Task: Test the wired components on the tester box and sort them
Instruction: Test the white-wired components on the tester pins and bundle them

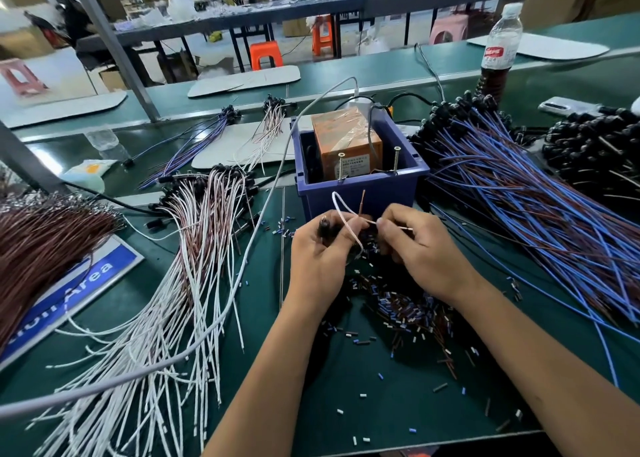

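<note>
My left hand (317,248) grips the black head of a wired component (341,210) whose white and brown leads loop upward. My right hand (419,245) pinches the white lead's end between thumb and forefinger. Both hands sit just in front of the blue tester box (360,186), which holds an orange unit (346,141) and two upright screws (396,160). A pile of white-and-brown wired components (194,248) lies to the left, and blue-and-brown ones (519,193) fan out to the right.
Cut insulation bits (405,307) litter the green mat below my hands. A brown wire bundle (38,242) and a blue sign (83,287) lie far left. A grey cable (242,276) crosses the mat. A bottle (498,48) and black components (595,145) stand at the right.
</note>
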`<state>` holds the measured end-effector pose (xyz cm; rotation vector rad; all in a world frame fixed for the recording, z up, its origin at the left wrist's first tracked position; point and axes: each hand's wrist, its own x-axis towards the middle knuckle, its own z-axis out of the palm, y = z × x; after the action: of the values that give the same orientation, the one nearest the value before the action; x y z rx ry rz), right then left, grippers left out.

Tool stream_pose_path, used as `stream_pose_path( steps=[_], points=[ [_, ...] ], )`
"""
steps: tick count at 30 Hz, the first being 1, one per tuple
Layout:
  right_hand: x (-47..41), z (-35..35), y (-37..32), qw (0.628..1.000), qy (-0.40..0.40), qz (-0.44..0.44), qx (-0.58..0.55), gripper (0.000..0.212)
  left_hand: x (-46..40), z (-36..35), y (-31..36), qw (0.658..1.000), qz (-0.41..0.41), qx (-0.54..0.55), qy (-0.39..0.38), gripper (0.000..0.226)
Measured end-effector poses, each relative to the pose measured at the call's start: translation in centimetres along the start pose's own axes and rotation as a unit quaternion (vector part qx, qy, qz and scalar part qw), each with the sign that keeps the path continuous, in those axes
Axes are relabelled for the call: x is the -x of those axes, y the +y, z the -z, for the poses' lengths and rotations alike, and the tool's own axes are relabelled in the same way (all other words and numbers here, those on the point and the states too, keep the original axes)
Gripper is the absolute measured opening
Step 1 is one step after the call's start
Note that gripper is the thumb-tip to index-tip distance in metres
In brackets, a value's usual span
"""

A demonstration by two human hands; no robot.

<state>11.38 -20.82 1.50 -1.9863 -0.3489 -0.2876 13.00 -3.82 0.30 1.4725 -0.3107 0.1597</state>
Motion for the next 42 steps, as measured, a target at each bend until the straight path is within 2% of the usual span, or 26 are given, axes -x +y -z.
stream_pose_path(
  steps=[4, 6, 10, 14, 20, 25, 27, 29, 32, 36, 38, 42],
  points=[
    [0.0, 0.1, -0.1, 1.000, -0.030, 0.006, -0.002, 0.036, 0.2, 0.0, 0.3, 0.999, 0.009, 0.011, -0.037, 0.012],
    [0.0, 0.0, 0.0, 0.999, -0.037, 0.009, 0.004, 0.038, 0.2, 0.0, 0.2, 1.000, 0.004, -0.014, -0.020, 0.010],
    [-0.1, 0.1, 0.3, 1.000, 0.004, -0.012, -0.021, 0.034, 0.1, 0.2, 0.2, 0.999, 0.009, -0.035, 0.037, 0.011],
    [-0.3, 0.2, 0.4, 0.996, 0.024, -0.033, -0.082, 0.038, 0.1, 0.2, 0.4, 0.997, 0.015, -0.055, 0.060, 0.012],
    [-0.2, 0.3, 0.6, 0.999, 0.035, -0.015, -0.033, 0.046, 0.2, 0.1, 0.4, 0.992, -0.013, -0.111, 0.061, 0.017],
    [-0.3, 0.6, 0.5, 0.998, 0.048, -0.003, -0.050, 0.048, 0.1, 0.1, 0.7, 0.994, -0.024, -0.096, 0.046, 0.020],
    [-0.3, 0.6, 0.4, 0.996, 0.071, 0.000, -0.057, 0.047, 0.1, 0.1, 0.8, 0.993, -0.034, -0.104, 0.049, 0.020],
    [-0.4, 1.1, 0.5, 0.989, 0.131, -0.008, -0.075, 0.045, 0.1, 0.5, 0.7, 0.992, -0.033, -0.099, 0.065, 0.020],
    [-0.6, 1.9, 0.6, 0.977, 0.187, -0.013, -0.099, 0.031, 0.2, 0.6, 0.9, 0.992, -0.036, -0.082, 0.091, 0.022],
    [-0.2, 0.7, -0.2, 0.990, 0.121, 0.008, -0.077, 0.018, 0.4, -0.6, 1.1, 0.988, -0.067, -0.069, 0.122, 0.021],
    [-0.2, 0.2, -0.5, 0.990, 0.068, 0.013, -0.123, 0.008, 0.2, -0.8, 0.9, 0.986, -0.059, -0.048, 0.148, 0.021],
    [-0.3, -0.1, -0.9, 0.971, -0.008, -0.012, -0.240, 0.028, 0.0, -0.8, 0.9, 0.982, -0.018, 0.009, 0.187, 0.023]
  ],
)
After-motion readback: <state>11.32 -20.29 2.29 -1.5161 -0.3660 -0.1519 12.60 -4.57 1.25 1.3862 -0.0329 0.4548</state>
